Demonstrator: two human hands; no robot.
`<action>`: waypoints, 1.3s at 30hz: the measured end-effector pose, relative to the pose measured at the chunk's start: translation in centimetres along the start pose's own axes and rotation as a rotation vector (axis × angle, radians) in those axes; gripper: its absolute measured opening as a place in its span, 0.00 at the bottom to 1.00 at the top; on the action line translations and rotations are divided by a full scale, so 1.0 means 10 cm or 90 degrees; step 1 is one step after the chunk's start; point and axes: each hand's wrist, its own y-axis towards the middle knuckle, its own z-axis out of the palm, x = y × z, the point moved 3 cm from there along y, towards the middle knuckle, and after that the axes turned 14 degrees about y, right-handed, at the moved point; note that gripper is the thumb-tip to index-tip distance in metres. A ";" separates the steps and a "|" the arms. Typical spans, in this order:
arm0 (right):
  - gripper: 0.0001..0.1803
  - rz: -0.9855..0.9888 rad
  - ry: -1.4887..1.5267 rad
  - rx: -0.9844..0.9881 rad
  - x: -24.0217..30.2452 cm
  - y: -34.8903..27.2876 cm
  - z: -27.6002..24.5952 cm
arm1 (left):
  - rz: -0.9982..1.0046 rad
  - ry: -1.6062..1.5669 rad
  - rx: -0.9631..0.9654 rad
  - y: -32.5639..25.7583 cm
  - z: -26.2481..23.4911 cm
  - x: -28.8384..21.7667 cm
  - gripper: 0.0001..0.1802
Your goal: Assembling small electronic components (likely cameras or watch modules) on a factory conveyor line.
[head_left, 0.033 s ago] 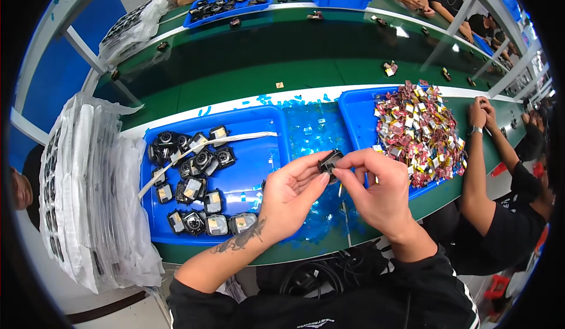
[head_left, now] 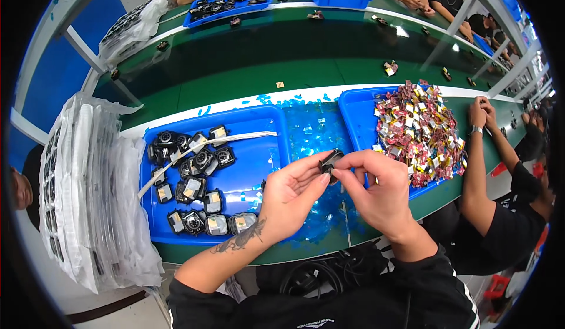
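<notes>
Centrally, both hands (head_left: 335, 193) pinching black part (head_left: 329, 162)

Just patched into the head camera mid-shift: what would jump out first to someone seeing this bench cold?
Both hands meet at centre, the left hand and right hand pinching a small black part over the blue tray. In that tray's left half lie more black parts. To the right, a second tray holds a bright heap of red and gold pieces.

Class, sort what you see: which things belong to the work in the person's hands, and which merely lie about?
In the work:
left hand
right hand
small black part
blue tray of black parts

Lying about:
heap of red and yellow pieces
stacked plastic bags
green belt
</notes>
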 end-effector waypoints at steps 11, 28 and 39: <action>0.06 -0.038 0.003 0.042 -0.02 0.00 -0.02 | -0.002 0.006 0.042 -0.03 0.02 0.02 0.23; 0.20 0.059 0.086 0.050 -0.09 0.04 -0.14 | 0.067 0.208 0.040 -0.10 0.05 -0.04 0.20; 0.16 0.182 0.342 0.004 -0.36 0.02 -0.09 | 0.015 0.005 0.016 -0.05 0.02 -0.03 0.20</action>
